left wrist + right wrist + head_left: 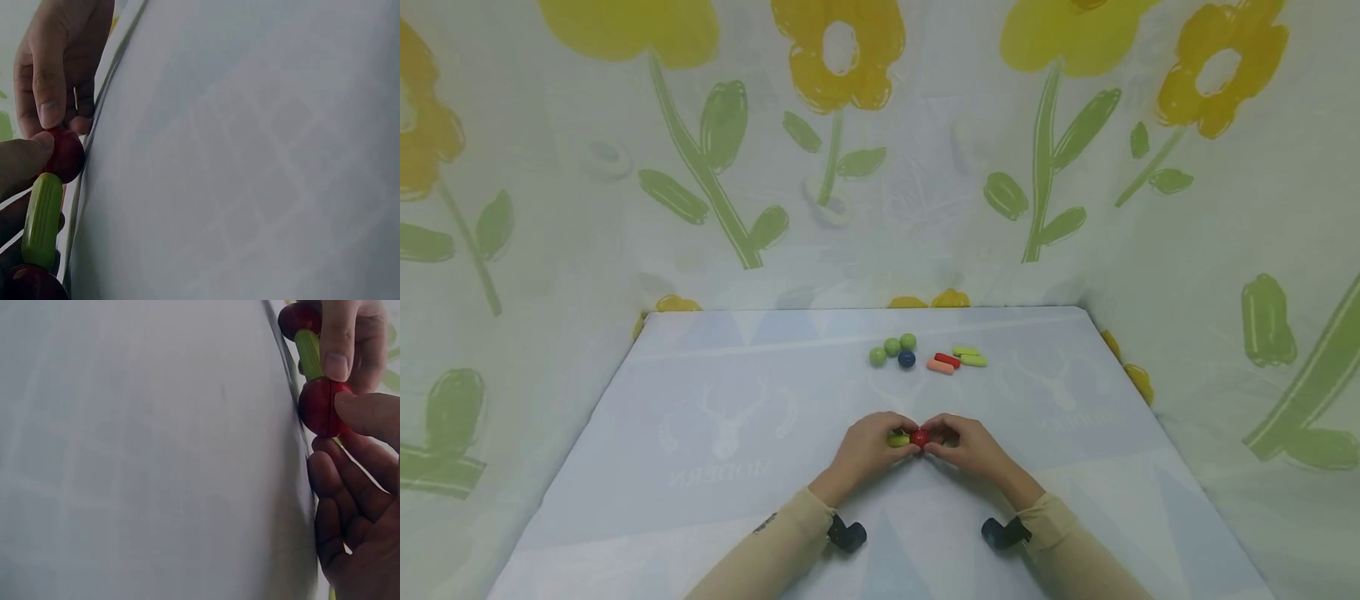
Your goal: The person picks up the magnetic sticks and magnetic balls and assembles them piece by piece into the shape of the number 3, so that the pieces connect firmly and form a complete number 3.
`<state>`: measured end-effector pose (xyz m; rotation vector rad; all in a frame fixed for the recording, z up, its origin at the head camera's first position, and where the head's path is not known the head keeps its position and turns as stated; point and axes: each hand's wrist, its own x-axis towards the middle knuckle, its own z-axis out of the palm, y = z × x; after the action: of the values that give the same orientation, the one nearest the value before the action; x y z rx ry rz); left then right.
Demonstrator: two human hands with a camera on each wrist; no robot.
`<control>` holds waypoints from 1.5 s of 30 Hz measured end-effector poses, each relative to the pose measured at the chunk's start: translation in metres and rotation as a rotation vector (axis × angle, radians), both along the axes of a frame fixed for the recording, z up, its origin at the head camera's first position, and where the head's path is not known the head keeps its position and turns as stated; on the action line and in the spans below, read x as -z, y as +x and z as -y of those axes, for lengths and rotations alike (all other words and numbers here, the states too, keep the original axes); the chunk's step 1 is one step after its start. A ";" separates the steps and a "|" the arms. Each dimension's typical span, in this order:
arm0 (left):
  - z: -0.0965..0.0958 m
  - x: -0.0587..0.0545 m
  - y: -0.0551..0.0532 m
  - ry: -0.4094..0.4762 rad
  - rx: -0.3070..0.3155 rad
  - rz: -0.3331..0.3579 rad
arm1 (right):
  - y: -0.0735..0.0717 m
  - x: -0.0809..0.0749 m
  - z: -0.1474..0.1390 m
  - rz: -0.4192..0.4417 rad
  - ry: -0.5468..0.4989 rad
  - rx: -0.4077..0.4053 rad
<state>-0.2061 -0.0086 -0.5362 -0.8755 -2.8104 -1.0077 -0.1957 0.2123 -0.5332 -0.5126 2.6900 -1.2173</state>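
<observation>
My left hand [871, 446] and right hand [972, 448] meet over the near half of the table, both pinching one red ball [919, 439] between thumb and fingers. A ridged yellow-green rod [42, 219] joins that ball on the left-hand side. At the rod's other end sits a second dark red ball [299, 320], mostly covered by the left hand in the head view. A thin seam [331, 403] runs round the pinched ball in the right wrist view. The right hand's lower fingers are loosely bent below it.
Beyond the hands lie several green balls [892, 347] and a dark blue ball [906, 359]. To their right are two yellow-green rods [973, 361], a red rod [947, 360] and a salmon-coloured rod [940, 367]. A pale cloth covers the table [715, 500]; flowered curtains surround it.
</observation>
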 end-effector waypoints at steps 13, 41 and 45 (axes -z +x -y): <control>0.000 -0.001 0.004 0.021 -0.034 0.031 | -0.016 -0.010 -0.005 0.043 0.012 0.055; 0.000 0.004 0.005 0.051 -0.061 0.060 | -0.097 -0.004 -0.008 -0.177 0.295 0.299; 0.000 0.005 0.004 0.047 -0.066 0.059 | -0.097 -0.004 -0.005 -0.190 0.314 0.317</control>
<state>-0.2019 -0.0084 -0.5412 -0.7555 -2.8303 -1.1036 -0.2928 0.2177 -0.5294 -0.1690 3.1363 -0.8098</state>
